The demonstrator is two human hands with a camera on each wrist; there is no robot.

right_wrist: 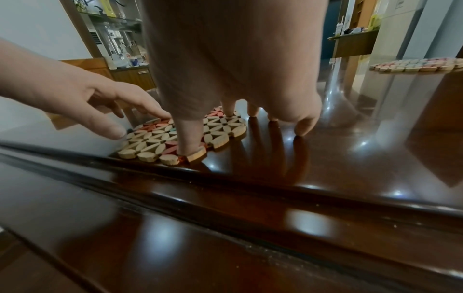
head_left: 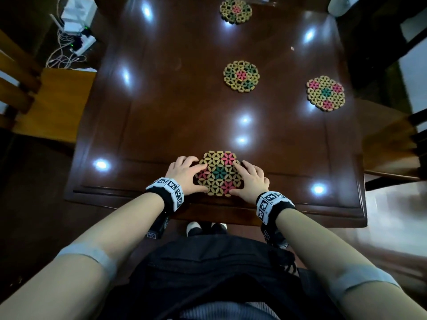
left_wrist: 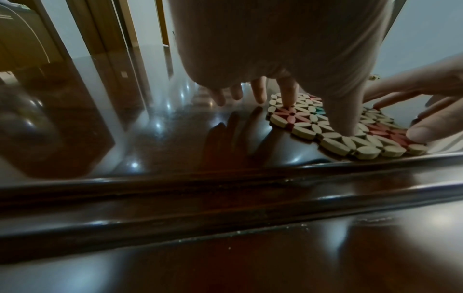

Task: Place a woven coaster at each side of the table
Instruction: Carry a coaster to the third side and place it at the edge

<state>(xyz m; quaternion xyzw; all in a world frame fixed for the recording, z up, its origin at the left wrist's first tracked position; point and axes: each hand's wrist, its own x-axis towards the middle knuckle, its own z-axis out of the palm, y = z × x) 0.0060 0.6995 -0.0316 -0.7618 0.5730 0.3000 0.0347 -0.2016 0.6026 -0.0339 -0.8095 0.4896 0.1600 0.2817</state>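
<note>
Four round woven coasters of cream, pink and green beads lie on the dark glossy table (head_left: 161,112). The nearest coaster (head_left: 219,173) (left_wrist: 300,126) (right_wrist: 150,138) lies flat by the near edge, just inside the raised rim. My left hand (head_left: 196,177) (left_wrist: 318,118) presses its left part with thumb and index finger. My right hand (head_left: 245,179) (right_wrist: 208,132) presses its right part the same way, its other fingers resting on the table. Another coaster (head_left: 235,10) sits at the far edge, one (head_left: 241,76) near the middle, and one (head_left: 325,93) (right_wrist: 421,66) by the right edge.
A wooden chair (head_left: 57,100) stands at the left side and another (head_left: 388,144) at the right. A white box with cables (head_left: 78,19) lies on the floor at the far left. A pale object (head_left: 338,5) shows at the far right corner.
</note>
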